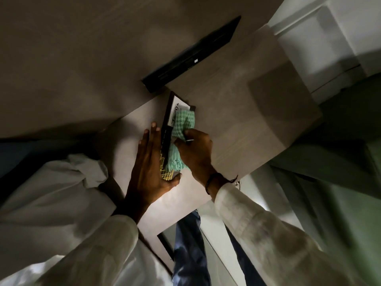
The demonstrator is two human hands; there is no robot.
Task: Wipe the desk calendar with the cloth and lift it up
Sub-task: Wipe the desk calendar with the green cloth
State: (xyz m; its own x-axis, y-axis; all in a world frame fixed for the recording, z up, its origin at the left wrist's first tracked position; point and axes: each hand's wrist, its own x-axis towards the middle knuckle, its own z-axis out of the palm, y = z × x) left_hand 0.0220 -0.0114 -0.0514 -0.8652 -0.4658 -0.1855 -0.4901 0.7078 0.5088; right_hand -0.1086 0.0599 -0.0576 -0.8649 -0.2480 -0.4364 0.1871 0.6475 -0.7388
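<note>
The desk calendar stands on the grey wooden desk, seen from above, with a dark spine and a white page face. A green checked cloth lies pressed against that face. My right hand grips the cloth, bunched in its fingers. My left hand lies flat against the calendar's left side, fingers straight, thumb hooked under its near end where a yellow grid shows. Much of the calendar face is hidden by the cloth.
A long black object is fixed on the wall panel behind the calendar. The desk edge runs close below my hands, with blue trouser legs under it. White furniture stands at the upper right.
</note>
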